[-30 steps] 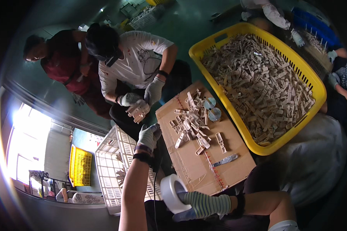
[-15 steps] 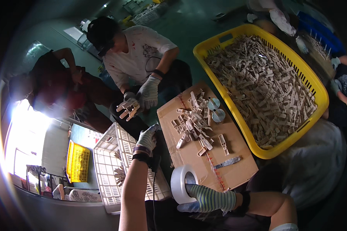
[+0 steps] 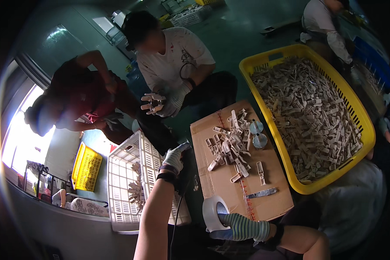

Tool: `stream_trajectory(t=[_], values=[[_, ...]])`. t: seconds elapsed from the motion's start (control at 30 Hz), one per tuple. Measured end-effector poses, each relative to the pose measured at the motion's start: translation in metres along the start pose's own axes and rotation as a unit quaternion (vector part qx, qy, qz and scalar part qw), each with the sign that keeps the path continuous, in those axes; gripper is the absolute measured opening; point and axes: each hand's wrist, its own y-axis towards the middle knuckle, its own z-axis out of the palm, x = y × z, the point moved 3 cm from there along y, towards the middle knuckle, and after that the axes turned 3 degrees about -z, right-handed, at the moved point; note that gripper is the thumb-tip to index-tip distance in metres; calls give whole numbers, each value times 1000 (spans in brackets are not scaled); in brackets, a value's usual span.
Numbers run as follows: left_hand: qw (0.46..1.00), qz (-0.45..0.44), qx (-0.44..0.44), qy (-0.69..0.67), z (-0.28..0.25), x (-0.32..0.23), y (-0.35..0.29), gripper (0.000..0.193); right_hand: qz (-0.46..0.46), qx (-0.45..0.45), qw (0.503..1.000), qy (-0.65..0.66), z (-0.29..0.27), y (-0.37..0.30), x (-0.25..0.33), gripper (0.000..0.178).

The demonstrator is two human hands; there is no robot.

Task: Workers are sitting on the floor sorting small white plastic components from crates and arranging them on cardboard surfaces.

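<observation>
My left hand (image 3: 174,160), in a pale knitted glove, is held between the white crate and the cardboard. One finger stretches toward the board's left edge; the other fingers are partly hidden, and I see nothing held. In a green-and-blue striped glove, my right hand (image 3: 248,228) grips a wide roll of tape (image 3: 211,213), its fingers at the roll's core. Beyond it lies the cardboard (image 3: 273,208) with a pile of beige clip-like pieces (image 3: 229,147), a single piece (image 3: 261,173), a flat blade (image 3: 263,193) and two shiny round metal parts (image 3: 259,139).
A big yellow basket (image 3: 294,184) full of similar pieces stands at the right. At the left, a white crate (image 3: 145,158) holds clustered pieces. Opposite me, a seated person's gloved hand holds a cluster (image 3: 153,104). Another person (image 3: 80,86) bends at the left; others work at the far right.
The view has shifted, so most things appear farther right. My left hand now stretches a finger out. The seated person's cluster has been turned, and the person at the left bends lower.
</observation>
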Motion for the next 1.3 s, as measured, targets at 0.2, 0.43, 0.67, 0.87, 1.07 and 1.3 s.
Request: stream_trajectory(t=[0.2, 0.43, 0.67, 0.87, 1.07, 1.3], values=[[1000, -7, 4, -11, 11, -17, -32, 57, 29, -11, 995, 94, 2, 3, -17, 39], [995, 73, 32, 53, 13, -23, -46, 36, 43, -38, 997, 57, 0, 3, -3, 41], [995, 21, 9, 97, -7, -10, -14, 59, 59, -34, 980, 188, 4, 4, -13, 41], [995, 55, -62, 63, -3, -9, -8, 27, 87, -13, 978, 189, 6, 2, -11, 43], [997, 66, -39, -9, -8, -20, -11, 17, 64, -23, 973, 221, 7, 3, -28, 44], [998, -40, 42, -5, -11, -33, -20, 113, 59, -30, 979, 190, 5, 6, -20, 44]])
